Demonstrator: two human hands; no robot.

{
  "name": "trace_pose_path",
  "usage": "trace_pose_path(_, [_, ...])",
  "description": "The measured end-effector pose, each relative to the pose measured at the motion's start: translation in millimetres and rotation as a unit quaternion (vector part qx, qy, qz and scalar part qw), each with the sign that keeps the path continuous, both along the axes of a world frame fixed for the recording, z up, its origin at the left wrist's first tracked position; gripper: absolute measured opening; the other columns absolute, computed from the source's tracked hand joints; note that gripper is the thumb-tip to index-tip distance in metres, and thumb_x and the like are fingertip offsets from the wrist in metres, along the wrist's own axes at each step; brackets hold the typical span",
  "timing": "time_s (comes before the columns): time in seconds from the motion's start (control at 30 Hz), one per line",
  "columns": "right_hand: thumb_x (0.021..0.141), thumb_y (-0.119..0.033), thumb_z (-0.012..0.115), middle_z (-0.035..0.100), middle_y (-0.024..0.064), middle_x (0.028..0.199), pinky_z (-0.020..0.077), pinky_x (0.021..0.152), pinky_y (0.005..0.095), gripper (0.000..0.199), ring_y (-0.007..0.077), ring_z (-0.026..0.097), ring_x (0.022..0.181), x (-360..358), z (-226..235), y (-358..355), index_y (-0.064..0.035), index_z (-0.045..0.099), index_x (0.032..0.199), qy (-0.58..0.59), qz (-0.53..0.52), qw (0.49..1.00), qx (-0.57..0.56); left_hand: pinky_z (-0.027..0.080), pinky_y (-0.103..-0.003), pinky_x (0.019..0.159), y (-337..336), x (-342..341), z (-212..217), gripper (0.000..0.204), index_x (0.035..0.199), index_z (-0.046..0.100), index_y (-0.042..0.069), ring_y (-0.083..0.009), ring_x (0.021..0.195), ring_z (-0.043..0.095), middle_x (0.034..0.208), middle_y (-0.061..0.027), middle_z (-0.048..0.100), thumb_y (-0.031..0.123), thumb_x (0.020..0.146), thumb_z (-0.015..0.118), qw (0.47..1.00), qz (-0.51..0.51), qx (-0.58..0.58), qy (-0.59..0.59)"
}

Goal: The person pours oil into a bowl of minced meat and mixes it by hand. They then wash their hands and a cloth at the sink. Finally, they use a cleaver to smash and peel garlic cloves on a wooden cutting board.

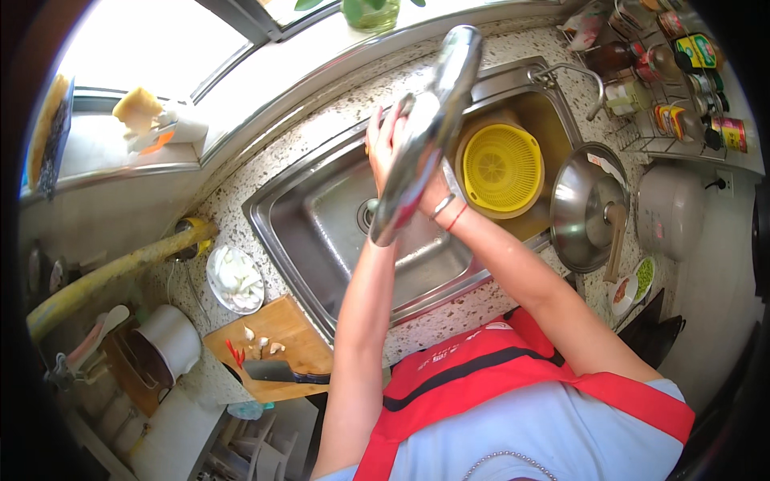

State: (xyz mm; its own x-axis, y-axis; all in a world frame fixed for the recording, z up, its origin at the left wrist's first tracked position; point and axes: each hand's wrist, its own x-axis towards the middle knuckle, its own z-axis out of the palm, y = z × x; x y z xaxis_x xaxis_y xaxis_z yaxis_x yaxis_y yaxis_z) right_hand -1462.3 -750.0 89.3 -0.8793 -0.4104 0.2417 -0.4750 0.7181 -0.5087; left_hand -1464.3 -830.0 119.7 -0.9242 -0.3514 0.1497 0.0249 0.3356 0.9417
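Note:
A tall chrome faucet point(421, 152) arches over the double sink point(321, 272) and hides part of both my hands. My left hand point(383, 148) is raised behind the spout with its fingers stretched out. Its fingertips are close to a small metal knob point(407, 104) beside the faucet; contact is not clear. My right hand point(434, 191) is beneath the faucet, close to my left hand, with its fingers covered by the chrome. No held object is visible in either one.
A yellow colander point(503, 168) sits in the right basin, and a wok point(589, 220) rests beside it. Left of the sink, a cutting board point(281, 325) bears a knife point(277, 371), chilies and garlic. A bowl of white pieces point(236, 279) and a pot point(170, 341) stand nearby; spice racks point(654, 112) hold several jars.

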Motion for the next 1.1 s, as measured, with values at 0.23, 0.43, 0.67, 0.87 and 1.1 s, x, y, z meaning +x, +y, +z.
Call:
trace_pose_path(0.23, [0.092, -0.019, 0.046, 0.029, 0.0258, 0.144, 0.032, 0.108, 0.0419, 0.058, 0.0388, 0.031, 0.132, -2, -24, -47, 0.0011, 0.026, 0.143, -0.066, -0.038, 0.991, -0.111, 0.029, -0.044, 0.109, -29, -28, -50, 0.049, 0.127, 0.052, -0.003, -0.0367, 0.13, 0.037, 0.138, -0.0175, 0.047, 0.032, 0.092, 0.052, 0.983, -0.059, -0.168, -0.034])
trace_pose_path(0.43, [0.093, -0.022, 0.044, 0.027, 0.0242, 0.147, 0.0284, 0.11, 0.0395, 0.059, 0.0355, 0.028, 0.135, 22, -36, -82, -0.0011, 0.024, 0.145, -0.037, -0.001, 0.998, -0.042, 0.031, -0.042, 0.108, -64, 3, -42, 0.047, 0.126, 0.053, -0.005, -0.036, 0.127, 0.041, 0.134, -0.02, 0.05, 0.03, 0.095, 0.049, 0.984, -0.015, -0.175, -0.018])
trace_pose_path(0.67, [0.095, -0.026, 0.041, 0.024, 0.0223, 0.149, 0.0243, 0.112, 0.0366, 0.06, 0.0318, 0.024, 0.139, 56, -38, -133, -0.0037, 0.022, 0.146, -0.017, 0.055, 0.998, 0.024, 0.018, -0.046, 0.112, -117, 50, -44, 0.053, 0.133, 0.047, -0.002, -0.0333, 0.135, 0.032, 0.14, -0.0161, 0.045, 0.033, 0.093, 0.052, 0.968, 0.056, -0.234, -0.071])
trace_pose_path(0.87, [0.096, -0.029, 0.039, 0.021, 0.0208, 0.152, 0.0207, 0.114, 0.0342, 0.06, 0.0286, 0.021, 0.141, 89, -39, -181, -0.006, 0.02, 0.148, 0.114, 0.125, 0.945, 0.279, 0.01, -0.047, 0.115, -157, 93, -44, 0.063, 0.138, 0.041, -0.002, -0.0303, 0.143, 0.019, 0.148, -0.0162, 0.035, 0.042, 0.094, 0.048, 0.911, 0.182, -0.316, -0.194])
trace_pose_path(1.1, [0.084, -0.024, 0.055, 0.039, 0.0169, 0.14, 0.0322, 0.109, 0.0378, 0.057, 0.0359, 0.032, 0.131, 104, -19, -226, -0.0043, 0.041, 0.136, -0.128, 0.25, 0.953, -0.112, 0.016, -0.046, 0.114, -207, 141, -30, 0.063, 0.136, 0.039, -0.007, -0.0398, 0.14, 0.02, 0.146, -0.0286, 0.029, 0.04, 0.094, 0.048, 0.901, 0.236, -0.28, -0.231])
